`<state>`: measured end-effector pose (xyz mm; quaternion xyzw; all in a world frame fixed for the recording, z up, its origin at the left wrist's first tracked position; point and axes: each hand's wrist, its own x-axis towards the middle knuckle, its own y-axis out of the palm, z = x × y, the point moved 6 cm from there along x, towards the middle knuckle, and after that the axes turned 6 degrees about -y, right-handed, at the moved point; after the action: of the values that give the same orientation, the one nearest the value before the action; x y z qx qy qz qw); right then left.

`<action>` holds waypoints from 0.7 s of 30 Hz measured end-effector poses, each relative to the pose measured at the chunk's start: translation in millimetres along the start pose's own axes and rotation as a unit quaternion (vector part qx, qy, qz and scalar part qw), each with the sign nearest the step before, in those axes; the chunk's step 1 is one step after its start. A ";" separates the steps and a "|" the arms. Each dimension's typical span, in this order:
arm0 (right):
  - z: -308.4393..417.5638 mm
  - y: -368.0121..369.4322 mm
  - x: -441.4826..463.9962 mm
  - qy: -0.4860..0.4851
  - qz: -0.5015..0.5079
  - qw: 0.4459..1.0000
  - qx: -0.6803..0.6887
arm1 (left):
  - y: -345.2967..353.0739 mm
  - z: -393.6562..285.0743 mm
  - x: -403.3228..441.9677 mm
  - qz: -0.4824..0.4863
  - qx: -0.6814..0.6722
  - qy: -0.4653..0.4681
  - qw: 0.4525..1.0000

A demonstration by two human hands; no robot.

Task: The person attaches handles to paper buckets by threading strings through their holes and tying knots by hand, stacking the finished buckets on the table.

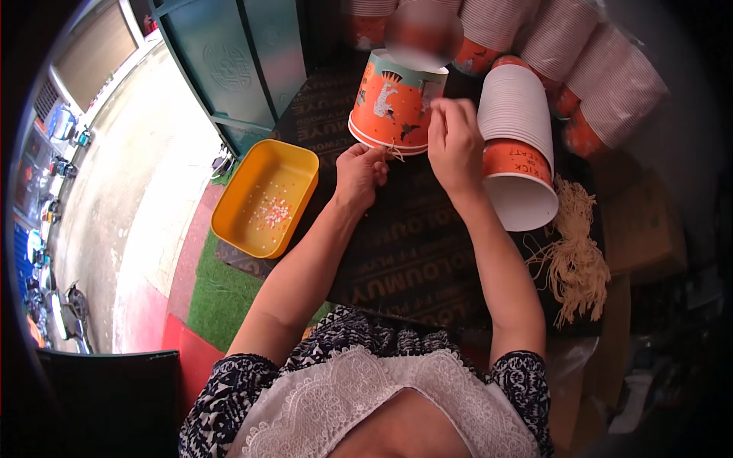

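An orange paper bucket (389,103) with Halloween-style figures and a teal band sits on the dark board, its wide white rim toward me. At that rim, my left hand (360,174) is closed in a pinch on a thin beige string (395,152). My right hand (456,145) is raised beside the bucket's right side, its fingers curled together; what they hold, if anything, is hidden. Right of that hand lies a nested stack of white and orange buckets (518,156), its open mouth facing me. A bundle of beige strings (574,256) rests beside the stack.
A yellow plastic tray (305,164) with small red and white bits stands at the left. More nested bucket stacks (615,84) line the back right. A teal metal door (229,69) borders the back left. A cardboard box (641,214) is at the right.
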<state>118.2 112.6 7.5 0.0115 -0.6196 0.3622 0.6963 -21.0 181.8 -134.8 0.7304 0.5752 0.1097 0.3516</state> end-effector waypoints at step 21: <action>-30.3 40.5 53.3 -0.036 0.092 0.990 -0.099 | -5.4 -24.4 2.2 0.004 0.309 -0.016 0.951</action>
<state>121.5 182.7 29.4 -0.1014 -0.6758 0.3606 0.6348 -38.3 193.8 -121.0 0.8070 0.5726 -0.0839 0.1177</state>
